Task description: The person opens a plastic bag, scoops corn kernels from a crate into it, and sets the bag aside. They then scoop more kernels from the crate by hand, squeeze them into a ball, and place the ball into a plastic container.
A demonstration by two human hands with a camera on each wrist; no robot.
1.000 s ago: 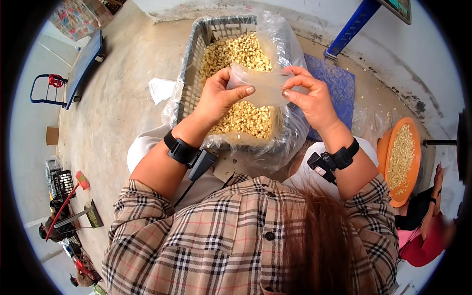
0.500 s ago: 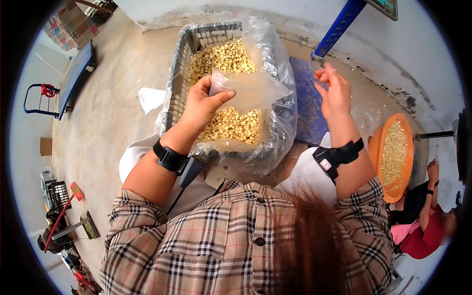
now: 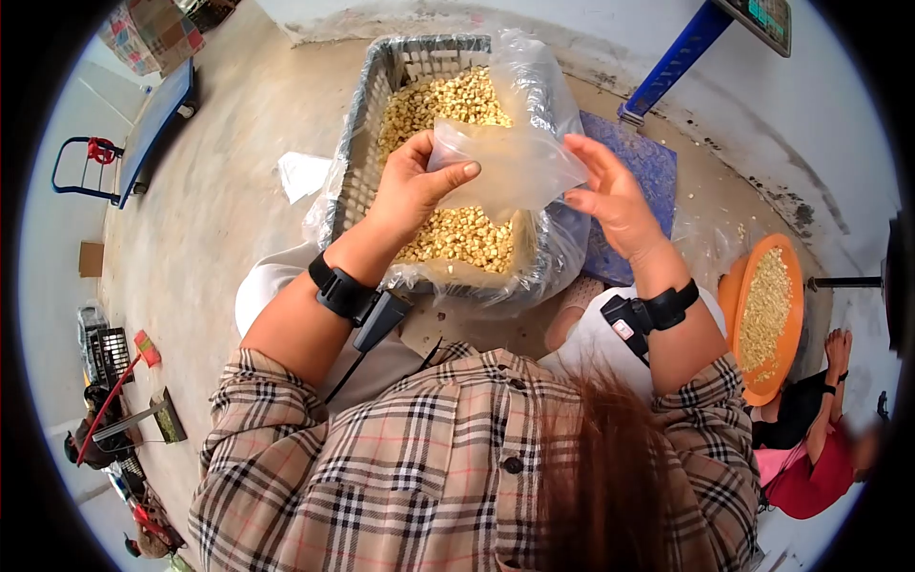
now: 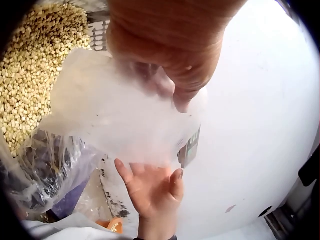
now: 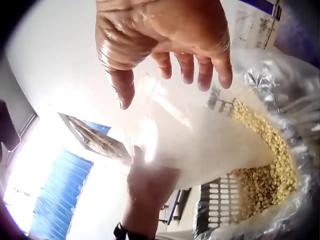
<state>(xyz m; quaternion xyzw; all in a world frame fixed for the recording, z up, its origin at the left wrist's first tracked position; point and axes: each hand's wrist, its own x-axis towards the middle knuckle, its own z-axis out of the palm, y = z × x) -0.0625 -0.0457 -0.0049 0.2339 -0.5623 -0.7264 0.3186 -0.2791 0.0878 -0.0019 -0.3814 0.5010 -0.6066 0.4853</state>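
Note:
My left hand [image 3: 408, 191] pinches one end of a clear, frosted plastic bag [image 3: 510, 167] between thumb and fingers. The bag looks flat and empty, stretched out above a crate [image 3: 351, 181] of pale yellow corn kernels [image 3: 443, 107]. At the bag's other end is my right hand [image 3: 618, 202], its thumb and fingers spread apart. In the right wrist view those fingers [image 5: 187, 70] are loosely bent over the bag's edge, with nothing gripped between them. Through the film in the left wrist view, the right fingertips show faintly.
Clear plastic sheeting [image 3: 562, 229] lines the crate's right side. Beyond it is a blue platform scale [image 3: 629, 181] with a post and display. An orange basin [image 3: 793, 315] of kernels stands at right, near another person [image 3: 815, 467]. A blue trolley [image 3: 157, 133] stands at left.
My right hand let go of the bag's right end, swung away to the right, and has come back close to that end. The left hand has kept its pinch.

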